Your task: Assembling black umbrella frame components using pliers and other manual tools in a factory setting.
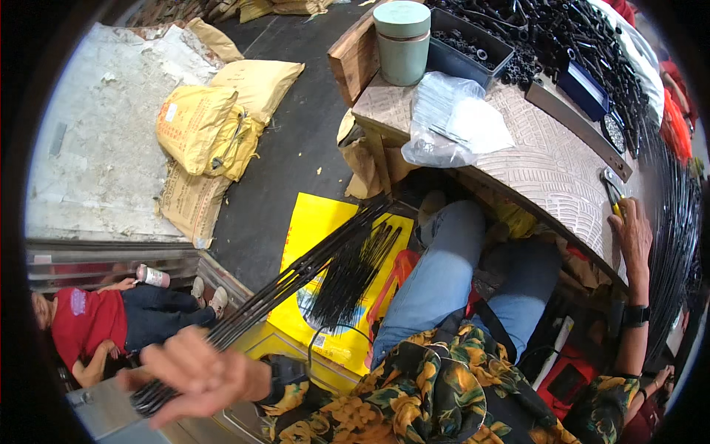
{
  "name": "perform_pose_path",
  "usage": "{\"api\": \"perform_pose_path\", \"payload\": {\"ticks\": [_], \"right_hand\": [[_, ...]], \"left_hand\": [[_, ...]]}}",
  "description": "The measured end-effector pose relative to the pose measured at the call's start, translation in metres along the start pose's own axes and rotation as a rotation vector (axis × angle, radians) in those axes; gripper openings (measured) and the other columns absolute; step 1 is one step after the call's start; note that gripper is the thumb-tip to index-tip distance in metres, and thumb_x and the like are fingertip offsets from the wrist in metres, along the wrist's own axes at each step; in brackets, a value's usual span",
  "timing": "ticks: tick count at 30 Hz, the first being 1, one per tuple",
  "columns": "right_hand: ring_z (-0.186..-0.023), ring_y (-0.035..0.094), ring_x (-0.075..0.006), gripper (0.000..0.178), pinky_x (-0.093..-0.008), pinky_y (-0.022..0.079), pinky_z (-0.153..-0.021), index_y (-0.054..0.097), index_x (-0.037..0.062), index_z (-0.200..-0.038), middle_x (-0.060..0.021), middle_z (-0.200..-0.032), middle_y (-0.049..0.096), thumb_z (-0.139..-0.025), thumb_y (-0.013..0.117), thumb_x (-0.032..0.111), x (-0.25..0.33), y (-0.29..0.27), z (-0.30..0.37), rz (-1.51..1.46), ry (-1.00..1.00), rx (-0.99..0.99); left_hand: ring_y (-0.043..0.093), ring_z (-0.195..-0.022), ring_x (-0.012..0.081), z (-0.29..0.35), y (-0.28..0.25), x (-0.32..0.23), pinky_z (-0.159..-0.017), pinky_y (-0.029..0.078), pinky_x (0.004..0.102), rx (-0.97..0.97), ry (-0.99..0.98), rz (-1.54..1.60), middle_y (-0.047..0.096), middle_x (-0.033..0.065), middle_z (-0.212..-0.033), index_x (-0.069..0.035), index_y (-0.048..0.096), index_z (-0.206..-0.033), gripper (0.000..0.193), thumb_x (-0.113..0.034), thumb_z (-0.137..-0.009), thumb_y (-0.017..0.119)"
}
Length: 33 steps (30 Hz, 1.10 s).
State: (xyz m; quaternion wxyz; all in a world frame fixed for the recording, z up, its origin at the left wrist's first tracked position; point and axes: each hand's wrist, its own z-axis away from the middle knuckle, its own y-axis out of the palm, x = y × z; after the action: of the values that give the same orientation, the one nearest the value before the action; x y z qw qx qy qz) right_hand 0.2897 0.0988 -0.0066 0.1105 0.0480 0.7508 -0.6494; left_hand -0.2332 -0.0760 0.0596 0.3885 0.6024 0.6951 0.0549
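At the lower left, my left hand point(200, 374) is closed around a bundle of long thin black rods point(285, 277). The bundle slants up and away to the right, its far end near the table's left leg. Over at the right edge of the worktable, my right hand point(634, 237) has its fingers on the yellow handles of a pair of pliers point(611, 186), whose metal jaws rest on the tabletop. Beneath the held bundle, more black rods point(347, 277) lie on a yellow printed sheet point(305, 222) beside my legs.
The patterned worktable point(547, 177) carries a green lidded canister point(403, 44), a clear plastic bag point(451, 122), a grey bin point(473, 63), a blue box point(584, 89) and heaped black parts point(540, 33). Yellow sacks point(200, 133) lie at left. Another person point(111, 322) is at far left.
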Motion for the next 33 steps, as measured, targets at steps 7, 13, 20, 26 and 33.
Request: {"api": "perform_pose_path", "payload": {"ticks": [7, 13, 20, 26, 33], "right_hand": [[-0.099, 0.052, -0.0279, 0.032, -0.0359, 0.042, -0.084, 0.054, 0.004, -0.102, -0.0112, -0.106, 0.053, -0.078, 0.063, 0.023, -0.061, -0.023, 0.037, -0.035, 0.116, -0.084], [-0.093, 0.052, -0.0316, 0.032, -0.0389, 0.044, -0.081, 0.054, 0.0022, -0.094, -0.015, -0.095, 0.052, -0.076, 0.065, 0.026, -0.094, -0.018, 0.046, 0.029, 0.318, -0.044], [-0.091, 0.058, -0.0299, 0.034, -0.0396, 0.049, -0.076, 0.054, 0.0012, -0.093, -0.0163, -0.095, 0.056, -0.074, 0.065, 0.026, -0.125, 0.02, 0.019, 0.25, 0.62, 0.106], [-0.08, 0.062, -0.0328, 0.034, -0.0415, 0.049, -0.071, 0.063, -0.0021, -0.08, -0.0205, -0.086, 0.063, -0.071, 0.061, 0.031, -0.127, 0.002, 0.012, 0.013, 0.649, 0.216], [-0.08, 0.062, -0.0349, 0.031, -0.0421, 0.047, -0.072, 0.064, -0.0009, -0.075, -0.0174, -0.082, 0.064, -0.075, 0.059, 0.03, -0.153, -0.007, 0.024, -0.268, 0.69, -0.082]], "left_hand": [[0.043, -0.052, 0.0135, 0.147, -0.082, 0.207, -0.051, 0.038, 0.0263, 0.635, -0.868, -0.808, 0.048, 0.0051, -0.063, 0.0, 0.053, -0.108, 0.025, -0.014, -0.088, 0.048], [0.045, -0.107, 0.0445, 0.252, -0.209, 0.288, -0.088, 0.036, 0.0502, 0.963, -0.909, -1.425, 0.047, 0.0282, -0.118, 0.002, 0.037, -0.129, 0.066, -0.041, -0.082, 0.056], [0.053, -0.094, 0.0428, 0.18, -0.049, 0.242, -0.082, 0.041, 0.0462, 1.174, -0.934, -0.987, 0.058, 0.0276, -0.095, 0.006, 0.056, -0.102, 0.04, -0.028, -0.081, 0.057], [0.051, -0.097, 0.0385, 0.15, 0.016, 0.17, -0.084, 0.041, 0.0421, 1.335, -0.857, -0.737, 0.056, 0.0227, -0.104, -0.001, 0.056, -0.104, 0.028, -0.02, -0.085, 0.055], [0.059, -0.085, 0.0352, 0.194, 0.026, 0.18, -0.076, 0.046, 0.0389, 1.6, -0.493, -0.572, 0.062, 0.0192, -0.092, -0.001, 0.058, -0.102, 0.026, -0.017, -0.082, 0.057]]}}
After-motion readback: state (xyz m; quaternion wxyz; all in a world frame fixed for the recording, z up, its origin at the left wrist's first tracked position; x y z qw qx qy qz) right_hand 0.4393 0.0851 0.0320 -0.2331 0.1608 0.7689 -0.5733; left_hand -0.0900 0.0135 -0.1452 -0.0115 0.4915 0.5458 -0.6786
